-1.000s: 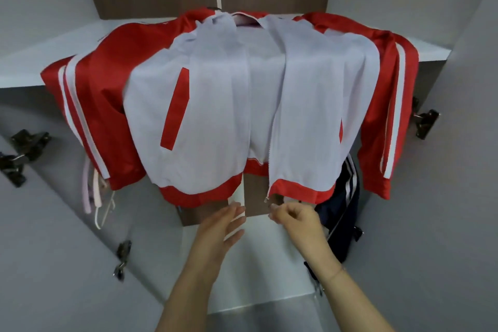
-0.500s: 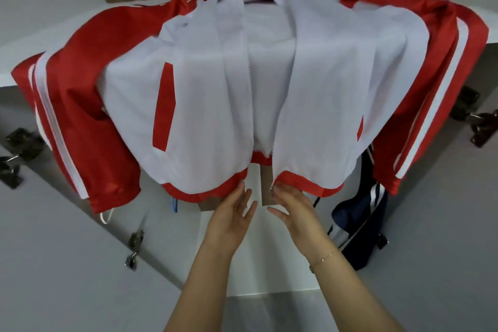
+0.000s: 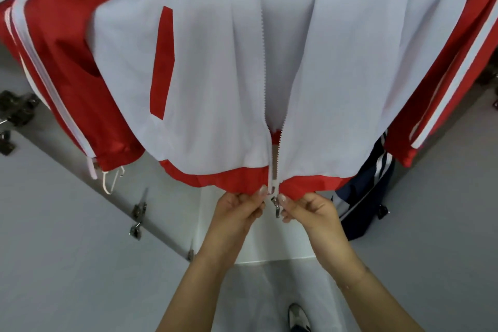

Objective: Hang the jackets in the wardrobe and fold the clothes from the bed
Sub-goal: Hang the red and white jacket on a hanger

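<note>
A red and white jacket (image 3: 215, 75) hangs in the wardrobe and fills the upper part of the view. Its front is unzipped above, with the two halves meeting at the red hem. My left hand (image 3: 237, 210) pinches the hem's left half beside the zip. My right hand (image 3: 307, 209) pinches the right half, with the metal zip slider (image 3: 275, 203) hanging between my fingertips. A dark navy jacket (image 3: 369, 197) with white stripes hangs behind to the right, mostly hidden.
White and pink empty hangers (image 3: 109, 178) show under the jacket's left sleeve. Grey wardrobe doors stand open on both sides, with metal hinges (image 3: 16, 113) on the left one (image 3: 67, 250). A white shelf (image 3: 283, 245) lies below my hands. A shoe (image 3: 297, 315) shows at the bottom.
My view has moved closer to the jacket. Both hands rose to the hem, closed on its two halves and brought them together at the zip's bottom.
</note>
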Action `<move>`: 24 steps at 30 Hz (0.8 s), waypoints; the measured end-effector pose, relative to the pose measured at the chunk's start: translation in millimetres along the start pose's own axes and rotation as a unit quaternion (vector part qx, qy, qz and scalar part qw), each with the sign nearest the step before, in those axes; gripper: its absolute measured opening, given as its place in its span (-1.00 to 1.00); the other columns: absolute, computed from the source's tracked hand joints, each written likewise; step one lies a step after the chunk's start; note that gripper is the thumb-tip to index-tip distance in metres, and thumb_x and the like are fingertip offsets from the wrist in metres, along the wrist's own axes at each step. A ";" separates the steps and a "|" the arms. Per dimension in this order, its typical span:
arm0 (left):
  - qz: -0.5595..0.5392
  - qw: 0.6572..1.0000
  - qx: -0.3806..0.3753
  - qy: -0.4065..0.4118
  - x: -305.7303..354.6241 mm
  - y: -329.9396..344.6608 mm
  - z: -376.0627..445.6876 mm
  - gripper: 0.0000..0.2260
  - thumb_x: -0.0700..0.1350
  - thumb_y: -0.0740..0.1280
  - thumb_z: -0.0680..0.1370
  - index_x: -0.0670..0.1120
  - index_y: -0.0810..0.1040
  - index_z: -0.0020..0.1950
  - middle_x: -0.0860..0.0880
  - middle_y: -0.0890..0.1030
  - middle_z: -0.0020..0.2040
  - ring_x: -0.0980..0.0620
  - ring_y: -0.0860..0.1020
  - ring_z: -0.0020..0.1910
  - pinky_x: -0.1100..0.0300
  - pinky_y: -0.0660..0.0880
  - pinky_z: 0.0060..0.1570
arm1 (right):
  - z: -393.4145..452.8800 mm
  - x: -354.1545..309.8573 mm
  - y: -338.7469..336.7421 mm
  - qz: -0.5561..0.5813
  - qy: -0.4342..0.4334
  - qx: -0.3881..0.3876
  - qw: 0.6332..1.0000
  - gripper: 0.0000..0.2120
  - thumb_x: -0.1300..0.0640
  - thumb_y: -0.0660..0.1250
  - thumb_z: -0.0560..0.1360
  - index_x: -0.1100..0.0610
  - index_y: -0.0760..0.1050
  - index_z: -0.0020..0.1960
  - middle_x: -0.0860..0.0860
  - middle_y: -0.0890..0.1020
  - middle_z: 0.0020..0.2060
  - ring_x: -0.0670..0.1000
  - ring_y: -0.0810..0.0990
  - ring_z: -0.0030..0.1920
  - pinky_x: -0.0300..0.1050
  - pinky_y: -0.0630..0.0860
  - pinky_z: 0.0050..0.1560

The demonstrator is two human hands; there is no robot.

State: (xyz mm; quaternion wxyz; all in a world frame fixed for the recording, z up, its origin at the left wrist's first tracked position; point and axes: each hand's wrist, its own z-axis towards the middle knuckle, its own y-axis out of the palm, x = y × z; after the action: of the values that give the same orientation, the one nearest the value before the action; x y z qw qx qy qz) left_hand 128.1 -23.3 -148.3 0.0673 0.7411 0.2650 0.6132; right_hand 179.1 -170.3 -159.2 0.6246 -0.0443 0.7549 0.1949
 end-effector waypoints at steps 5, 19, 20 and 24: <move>0.001 1.000 0.000 0.028 4.6 12.5 -17.7 -0.84 -0.13 0.47 0.41 -0.06 0.73 -0.03 -0.04 0.71 -0.09 0.10 0.66 -0.11 0.32 0.54 -0.07 | -26.7 -9.8 2.4 0.047 -0.019 0.015 0.999 -0.96 0.14 0.47 0.34 0.07 0.69 -0.28 0.09 0.68 -0.33 -0.01 0.66 -0.29 -0.22 0.59 -0.16; -0.087 0.988 0.086 0.097 0.3 47.6 -56.2 -0.73 -0.07 0.53 0.31 -0.12 0.72 -0.04 -0.15 0.71 -0.02 -0.04 0.68 0.00 0.25 0.58 -0.03 | -66.4 -20.6 29.1 0.178 -0.026 0.084 0.980 -0.87 0.13 0.47 0.33 0.12 0.70 -0.14 0.06 0.62 -0.31 -0.06 0.56 -0.28 -0.24 0.55 -0.17; -0.094 0.987 0.087 0.095 0.3 47.5 -56.5 -0.72 -0.07 0.53 0.30 -0.13 0.72 -0.04 -0.16 0.71 -0.01 -0.04 0.68 0.00 0.25 0.58 -0.03 | -66.7 -20.4 29.8 0.176 -0.026 0.094 0.979 -0.88 0.13 0.47 0.33 0.11 0.70 -0.15 0.05 0.61 -0.32 -0.06 0.55 -0.28 -0.23 0.54 -0.14; -0.115 0.984 0.092 0.095 0.7 47.5 -56.6 -0.73 -0.07 0.53 0.29 -0.10 0.73 -0.05 -0.15 0.71 -0.01 -0.03 0.68 0.00 0.27 0.58 -0.04 | -66.7 -19.6 34.2 0.185 -0.024 0.122 0.975 -0.91 0.10 0.47 0.32 0.11 0.67 -0.20 0.03 0.57 -0.36 -0.06 0.52 -0.31 -0.15 0.50 0.00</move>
State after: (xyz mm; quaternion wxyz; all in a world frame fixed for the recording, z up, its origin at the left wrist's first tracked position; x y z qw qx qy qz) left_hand 89.5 -76.1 -114.0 0.0436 0.6469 0.4092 0.6420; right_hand 111.0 -165.6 -122.6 0.5962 0.1772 0.7532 0.2141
